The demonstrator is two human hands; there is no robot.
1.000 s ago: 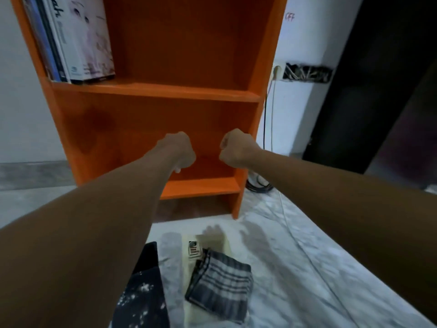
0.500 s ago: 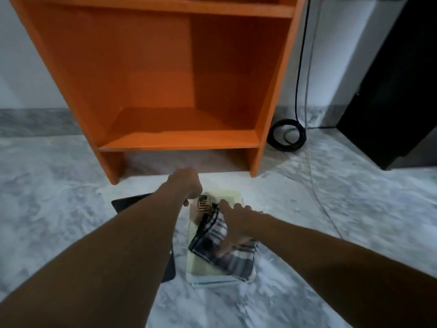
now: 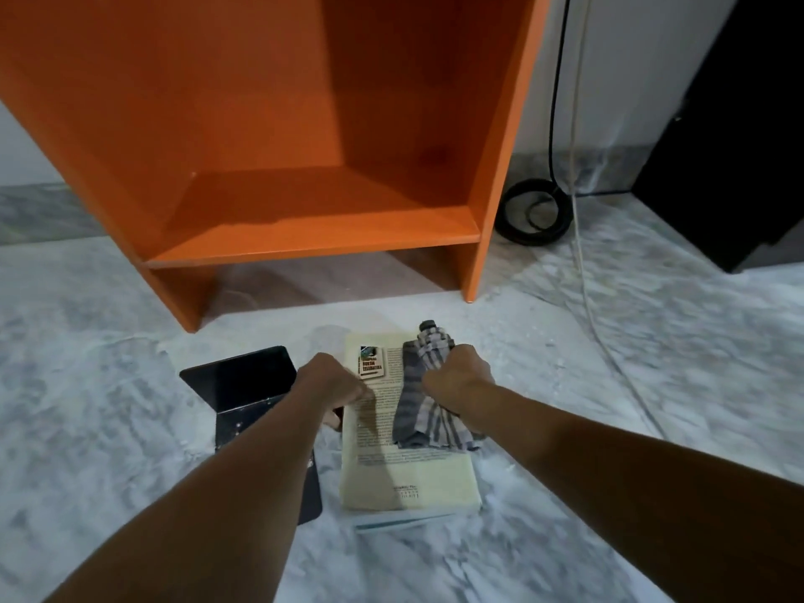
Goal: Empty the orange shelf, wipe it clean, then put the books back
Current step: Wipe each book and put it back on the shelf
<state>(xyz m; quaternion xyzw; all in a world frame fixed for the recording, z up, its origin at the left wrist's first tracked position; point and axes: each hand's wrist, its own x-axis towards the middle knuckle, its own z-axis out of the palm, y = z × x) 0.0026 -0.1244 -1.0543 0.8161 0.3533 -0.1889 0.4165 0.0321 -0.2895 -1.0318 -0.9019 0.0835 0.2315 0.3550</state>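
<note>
Right hand [image 3: 459, 385] fisted around a grey checked cloth [image 3: 424, 411], which drapes down onto the cover below. Left hand [image 3: 333, 391] curled at the left edge of the top book; fingers mostly hidden under the knuckles, so cannot tell if it grips the edge or only rests there.

Largest to smallest:
- Marble floor [image 3: 609, 385], pale grey, fills the lower frame.
- Orange shelf [image 3: 491, 167] at 12 o'clock of the hands, visible bottom compartment empty, darker patches on back panel and floorboard, maybe damp or stain, can't tell.
- Black cabinet or door [image 3: 748, 145] at 2 o'clock, against the wall.
- Cream book [image 3: 409, 476] under both hands, back cover up with printed text and a small cover thumbnail; it lies on another book with a teal edge [image 3: 391, 522] showing at 6 o'clock.
- Black bookend [image 3: 248, 385] at 9 o'clock of the left hand, L-shaped metal, just beside the books.
- Coiled black cable [image 3: 533, 213] at 1 o'clock beside the shelf's right foot, a white cord trailing over the floor near it.

Step, as judged: shelf looks emptied, books on the floor, cloth being picked up off the stack, so the wipe step is starting or resuming.

Next move needs: lift the cloth clear of the cover without dragging the book, left hand steadying the stack, then carry the cloth up to 12 o'clock and press it flat onto the shelf board.
</note>
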